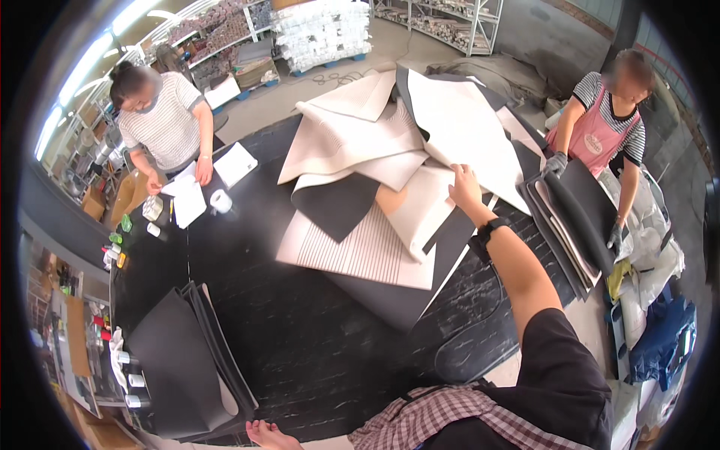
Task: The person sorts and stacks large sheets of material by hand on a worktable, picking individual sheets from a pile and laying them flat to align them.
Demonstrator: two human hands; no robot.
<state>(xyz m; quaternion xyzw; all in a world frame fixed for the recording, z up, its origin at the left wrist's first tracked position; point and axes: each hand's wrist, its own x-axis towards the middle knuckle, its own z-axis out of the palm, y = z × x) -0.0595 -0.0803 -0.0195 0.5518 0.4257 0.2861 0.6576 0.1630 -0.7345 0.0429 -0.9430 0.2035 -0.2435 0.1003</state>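
Observation:
A loose heap of large flexible sheets, cream on one face and dark grey on the other, lies across the far middle of the black table. My right arm reaches over to it, and my right hand (466, 187) is closed at the lower edge of a smooth cream sheet (457, 112). Beneath lies a cream sheet with dark stripes (367, 247), partly covered by folded pieces. At the near left, my left hand (271, 436) holds nothing, its fingers apart and slightly curled. Just beyond it, a stack of folded dark grey sheets (176, 360) rests on the table corner.
Across the black table (300, 345), a person at left handles white papers (184, 199) beside a white roll (220, 201). At right, a gloved person holds folded dark sheets (574, 217). Small bottles (116, 255) line the left edge; plastic bags (660, 337) lie at right.

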